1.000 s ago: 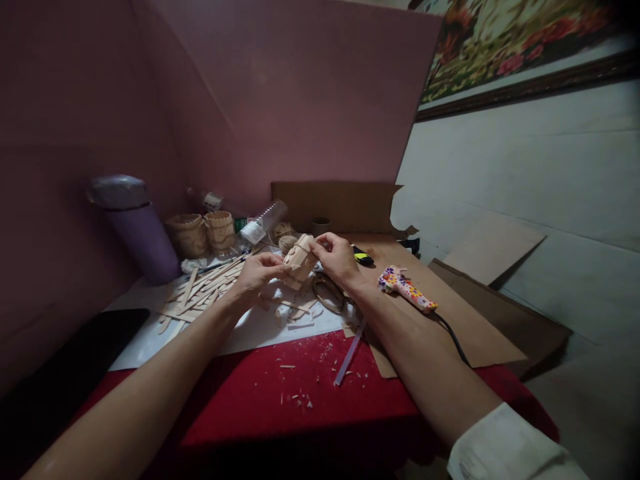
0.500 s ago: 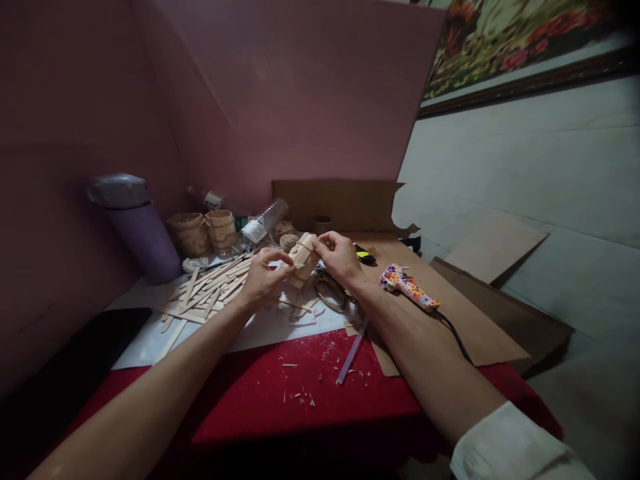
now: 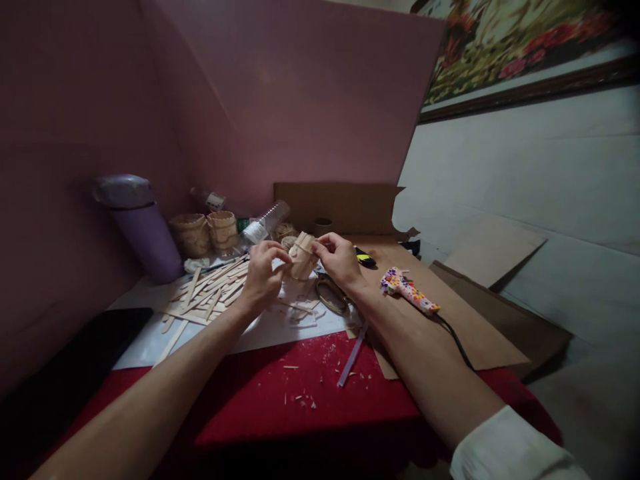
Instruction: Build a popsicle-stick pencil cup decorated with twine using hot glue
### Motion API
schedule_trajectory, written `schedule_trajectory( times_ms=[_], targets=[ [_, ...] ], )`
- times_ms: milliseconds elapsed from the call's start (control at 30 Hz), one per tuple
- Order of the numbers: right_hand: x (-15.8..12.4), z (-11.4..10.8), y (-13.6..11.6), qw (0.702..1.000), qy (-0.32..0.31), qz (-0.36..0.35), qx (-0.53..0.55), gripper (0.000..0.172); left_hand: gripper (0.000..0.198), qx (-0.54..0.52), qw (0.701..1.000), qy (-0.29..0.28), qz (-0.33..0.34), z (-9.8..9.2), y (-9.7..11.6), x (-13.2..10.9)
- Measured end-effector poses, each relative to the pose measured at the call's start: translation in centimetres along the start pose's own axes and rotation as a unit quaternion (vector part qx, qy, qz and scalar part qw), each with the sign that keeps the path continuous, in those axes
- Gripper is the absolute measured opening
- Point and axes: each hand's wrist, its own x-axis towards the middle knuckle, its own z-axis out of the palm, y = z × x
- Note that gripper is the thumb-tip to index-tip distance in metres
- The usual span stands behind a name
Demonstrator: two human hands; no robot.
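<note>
Fingertips of both hands pinch a small craft-stick cup (image 3: 303, 257), round and ribbed with flat pale wood, held over the white sheet (image 3: 260, 330). The left hand (image 3: 263, 275) is at its 9 o'clock and the right hand (image 3: 341, 261) at 3 o'clock. Loose flat sticks (image 3: 207, 293) lie scattered at 8 o'clock. A speckled glue gun (image 3: 409, 291) rests at 4 o'clock on brown cardboard (image 3: 465, 327).

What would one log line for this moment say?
left hand: holds stick cup | right hand: pinches its top | nearby: loose sticks, glue gun
</note>
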Motion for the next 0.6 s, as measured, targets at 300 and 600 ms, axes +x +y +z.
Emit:
schedule_trajectory(
  times_ms=[300, 600],
  targets=[
    [-0.5, 1.2, -0.4, 0.991, -0.051, -0.096, -0.077, 0.011, 0.007, -0.199, 0.959, 0.135, -0.152, -0.7, 0.5, 1.0],
    [-1.1, -2.1, -1.4, 0.878, -0.209, 0.068, -0.425, 0.007, 0.022, -0.301, 0.912, 0.107, -0.260, -1.1, 2.0, 0.8]
  ],
)
